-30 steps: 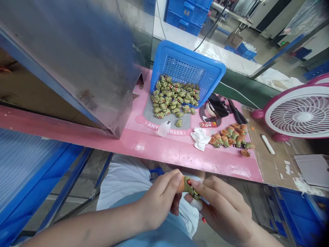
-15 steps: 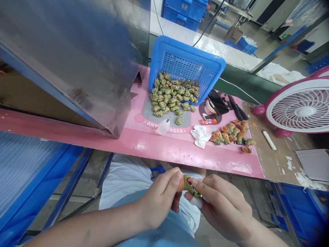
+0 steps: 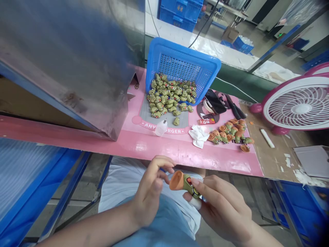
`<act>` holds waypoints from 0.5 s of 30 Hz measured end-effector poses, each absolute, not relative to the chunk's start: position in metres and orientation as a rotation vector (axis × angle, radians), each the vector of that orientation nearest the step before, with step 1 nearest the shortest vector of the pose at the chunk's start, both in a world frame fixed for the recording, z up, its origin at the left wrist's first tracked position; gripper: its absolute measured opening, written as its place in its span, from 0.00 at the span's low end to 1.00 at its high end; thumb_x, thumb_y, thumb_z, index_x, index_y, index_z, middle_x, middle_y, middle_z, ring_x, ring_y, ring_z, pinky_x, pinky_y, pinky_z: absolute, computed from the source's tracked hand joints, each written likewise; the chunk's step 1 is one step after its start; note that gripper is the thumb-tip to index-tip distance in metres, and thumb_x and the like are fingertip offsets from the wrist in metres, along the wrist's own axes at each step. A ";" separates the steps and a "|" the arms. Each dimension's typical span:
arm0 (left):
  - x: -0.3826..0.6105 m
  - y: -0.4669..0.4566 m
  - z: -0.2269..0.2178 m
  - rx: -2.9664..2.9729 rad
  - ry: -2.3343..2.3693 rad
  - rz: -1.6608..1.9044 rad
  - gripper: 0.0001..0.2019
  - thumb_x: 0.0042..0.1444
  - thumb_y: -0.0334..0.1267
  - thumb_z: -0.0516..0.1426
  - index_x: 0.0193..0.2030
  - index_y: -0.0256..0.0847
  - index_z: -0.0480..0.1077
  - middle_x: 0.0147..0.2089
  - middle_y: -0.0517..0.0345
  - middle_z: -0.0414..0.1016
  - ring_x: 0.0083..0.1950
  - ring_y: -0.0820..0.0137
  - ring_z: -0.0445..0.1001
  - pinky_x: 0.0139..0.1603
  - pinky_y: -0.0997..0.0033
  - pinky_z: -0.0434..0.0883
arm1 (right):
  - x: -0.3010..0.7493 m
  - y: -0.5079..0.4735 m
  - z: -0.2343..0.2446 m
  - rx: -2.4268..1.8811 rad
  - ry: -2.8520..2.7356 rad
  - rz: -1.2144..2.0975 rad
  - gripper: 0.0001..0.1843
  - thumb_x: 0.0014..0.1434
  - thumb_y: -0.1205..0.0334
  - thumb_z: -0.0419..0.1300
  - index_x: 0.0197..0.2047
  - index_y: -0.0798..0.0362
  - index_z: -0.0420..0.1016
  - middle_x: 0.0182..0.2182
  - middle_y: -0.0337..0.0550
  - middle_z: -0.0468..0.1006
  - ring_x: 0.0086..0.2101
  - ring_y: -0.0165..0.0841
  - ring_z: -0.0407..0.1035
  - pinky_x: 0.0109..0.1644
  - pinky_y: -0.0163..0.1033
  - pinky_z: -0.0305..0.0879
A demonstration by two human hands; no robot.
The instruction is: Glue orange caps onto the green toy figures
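Toy figurine [image 3: 185, 183]: olive-green moulded body with red and dark markings, joined to a hollow terracotta-orange cup. The cup's open mouth faces up and toward the left hand. The piece is held in front of the person's torso, below the front edge of the bench.

Right hand [image 3: 222, 209] holds the green body between thumb and fingers, with the fingertips lying across its upper side. A white wad [image 3: 195, 203] sits beneath the piece against that hand; cloth or tape, cannot tell. Left hand [image 3: 149, 193] is not holding the piece: its fingers are raised and loosely curled, near the orange cup but apart from it.

On the pink mat [image 3: 164, 149] beyond, a loose pile of olive-green parts [image 3: 167, 97] lies against a tilted blue plastic basket [image 3: 182, 63]. A small plastic dropper bottle [image 3: 161, 128] stands just in front of the pile. Finished-looking figurines with orange cups [image 3: 227, 133] lie grouped to the right, beside a crumpled white tissue [image 3: 198, 136].
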State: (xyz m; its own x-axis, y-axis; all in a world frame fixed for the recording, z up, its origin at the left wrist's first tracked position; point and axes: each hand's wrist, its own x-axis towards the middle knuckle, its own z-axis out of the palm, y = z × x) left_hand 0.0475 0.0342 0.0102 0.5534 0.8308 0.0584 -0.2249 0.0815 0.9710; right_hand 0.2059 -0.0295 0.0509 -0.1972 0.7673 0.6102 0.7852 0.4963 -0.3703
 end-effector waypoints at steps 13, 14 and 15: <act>0.036 0.038 0.009 1.827 0.400 1.018 0.15 0.59 0.31 0.46 0.52 0.45 0.62 0.48 0.51 0.67 0.49 0.62 0.63 0.49 0.59 0.61 | 0.204 -0.027 0.055 -1.405 -1.836 0.038 0.08 0.55 0.64 0.60 0.37 0.58 0.68 0.20 0.43 0.73 0.21 0.29 0.67 0.23 0.33 0.66; 0.036 0.039 0.009 1.842 0.397 1.006 0.16 0.58 0.30 0.46 0.52 0.45 0.61 0.49 0.51 0.67 0.49 0.62 0.63 0.50 0.59 0.61 | 0.205 -0.027 0.055 -1.407 -1.835 0.048 0.08 0.55 0.64 0.60 0.37 0.58 0.68 0.20 0.42 0.73 0.21 0.29 0.67 0.23 0.33 0.66; 0.035 0.039 0.009 1.851 0.398 0.994 0.16 0.57 0.29 0.47 0.52 0.45 0.61 0.49 0.51 0.67 0.49 0.62 0.63 0.50 0.59 0.61 | 0.205 -0.027 0.056 -1.406 -1.833 0.063 0.08 0.55 0.64 0.60 0.37 0.58 0.68 0.20 0.42 0.73 0.21 0.29 0.67 0.23 0.33 0.66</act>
State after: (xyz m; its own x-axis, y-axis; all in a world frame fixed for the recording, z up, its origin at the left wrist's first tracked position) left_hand 0.0354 0.0392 0.0094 0.6142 0.6399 0.4619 -0.1441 -0.4845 0.8629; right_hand 0.2047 -0.0274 0.0555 -0.0545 0.8281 0.5579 0.7881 0.3788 -0.4853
